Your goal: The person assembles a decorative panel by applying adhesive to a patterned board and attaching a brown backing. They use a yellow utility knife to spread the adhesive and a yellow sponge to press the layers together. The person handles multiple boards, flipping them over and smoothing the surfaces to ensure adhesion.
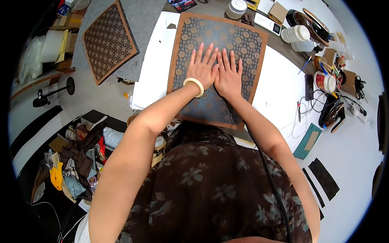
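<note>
1 patterned panel (212, 100) lies on white sheet (153, 77), L hand (202, 71) & R hand (229, 77) flat atop, outstretched, gripping nothing; prob. light, stiffish, slick-faced, best held by opp. sides of brown border (175, 52).

White lidded jar (236, 9) at top, green mat (300, 153) at right.

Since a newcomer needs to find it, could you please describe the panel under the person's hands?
Start at the white surface across the upper middle of the view. On it lies the large panel, brown-bordered, with circles on a dark middle. Unlike the patterned panel on the grey surface to its left, it has the left hand and right hand resting flat on it.
</note>
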Available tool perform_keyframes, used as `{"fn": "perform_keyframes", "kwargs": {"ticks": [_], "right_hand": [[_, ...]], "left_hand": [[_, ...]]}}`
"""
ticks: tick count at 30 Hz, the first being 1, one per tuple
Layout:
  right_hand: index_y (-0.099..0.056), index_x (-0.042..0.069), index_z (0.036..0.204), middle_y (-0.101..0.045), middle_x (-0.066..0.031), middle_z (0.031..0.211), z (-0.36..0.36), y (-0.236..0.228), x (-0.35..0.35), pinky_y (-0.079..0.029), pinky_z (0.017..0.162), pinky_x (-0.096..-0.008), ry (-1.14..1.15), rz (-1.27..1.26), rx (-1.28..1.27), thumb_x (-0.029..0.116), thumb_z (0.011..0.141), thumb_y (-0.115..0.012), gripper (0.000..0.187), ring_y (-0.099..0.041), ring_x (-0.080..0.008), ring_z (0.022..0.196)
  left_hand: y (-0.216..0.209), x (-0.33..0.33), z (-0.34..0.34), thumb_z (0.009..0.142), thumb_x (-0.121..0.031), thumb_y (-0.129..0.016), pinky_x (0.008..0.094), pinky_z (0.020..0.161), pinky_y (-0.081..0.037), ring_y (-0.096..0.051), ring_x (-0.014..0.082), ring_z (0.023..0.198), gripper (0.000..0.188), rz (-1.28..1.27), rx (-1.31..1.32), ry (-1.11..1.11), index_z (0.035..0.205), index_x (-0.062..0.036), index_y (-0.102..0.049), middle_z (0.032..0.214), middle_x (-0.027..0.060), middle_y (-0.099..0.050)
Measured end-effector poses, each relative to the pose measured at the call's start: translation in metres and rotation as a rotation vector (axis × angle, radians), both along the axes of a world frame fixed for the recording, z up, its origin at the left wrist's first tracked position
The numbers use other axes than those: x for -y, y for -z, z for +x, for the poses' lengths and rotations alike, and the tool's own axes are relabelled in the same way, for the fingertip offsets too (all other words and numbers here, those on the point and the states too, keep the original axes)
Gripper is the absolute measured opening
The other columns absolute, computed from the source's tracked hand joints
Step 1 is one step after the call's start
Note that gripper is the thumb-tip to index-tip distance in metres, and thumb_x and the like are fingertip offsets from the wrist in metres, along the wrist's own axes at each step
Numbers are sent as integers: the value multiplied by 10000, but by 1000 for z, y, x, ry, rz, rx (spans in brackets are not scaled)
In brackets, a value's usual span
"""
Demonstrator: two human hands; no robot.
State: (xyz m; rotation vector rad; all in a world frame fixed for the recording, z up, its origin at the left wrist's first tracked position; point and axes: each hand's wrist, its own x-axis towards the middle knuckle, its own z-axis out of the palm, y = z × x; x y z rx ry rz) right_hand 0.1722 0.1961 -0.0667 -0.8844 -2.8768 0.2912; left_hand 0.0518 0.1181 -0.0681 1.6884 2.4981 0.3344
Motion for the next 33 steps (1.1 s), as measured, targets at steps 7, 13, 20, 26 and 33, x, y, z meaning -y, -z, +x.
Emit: {"fn": "perform_keyframes", "kwargs": {"ticks": [7,13,20,26,33], "right_hand": [[-394,91,1494,-340,-88,1571,6,6,-8,-132,1191,-531,-32,2,-90,281,972,-459,559,-246,-284,1482],[-421,125,1479,-345,-99,1567,6,-7,-60,-194,1164,-564,-76,88,-93,350,944,-542,593,-280,-314,1460],[-433,160,1480,-344,-96,1572,8,-2,-57,-180,1158,-590,-76,95,-113,393,953,-519,583,-283,-326,1460],[-434,162,1479,-356,-95,1566,22,22,-49,-176,1163,-589,-47,190,-128,426,976,-492,572,-300,-316,1452],[-423,122,1477,-359,-119,1557,51,14,-8,-181,1171,-560,-22,132,-172,419,963,-504,598,-292,-328,1453]], "left_hand": [[0,-2,1,1042,-438,-299,478,1225,-86,-95,302,1520,591,-13,-28,-1,1566,-170,-251,1644,44,-174],[-4,0,2,1035,-461,-319,482,1219,-109,-114,307,1515,610,1,-18,-5,1561,-157,-259,1637,62,-191],[0,3,6,1016,-419,-386,487,1212,-139,-166,308,1504,596,32,-25,-23,1542,-152,-306,1623,63,-239],[14,-1,6,1012,-415,-387,482,1212,-147,-189,303,1499,585,96,-104,-7,1542,-176,-315,1618,55,-261],[-7,0,11,953,-333,-459,472,1202,-170,-229,354,1475,618,58,-62,5,1497,-54,-371,1577,146,-319]]}}
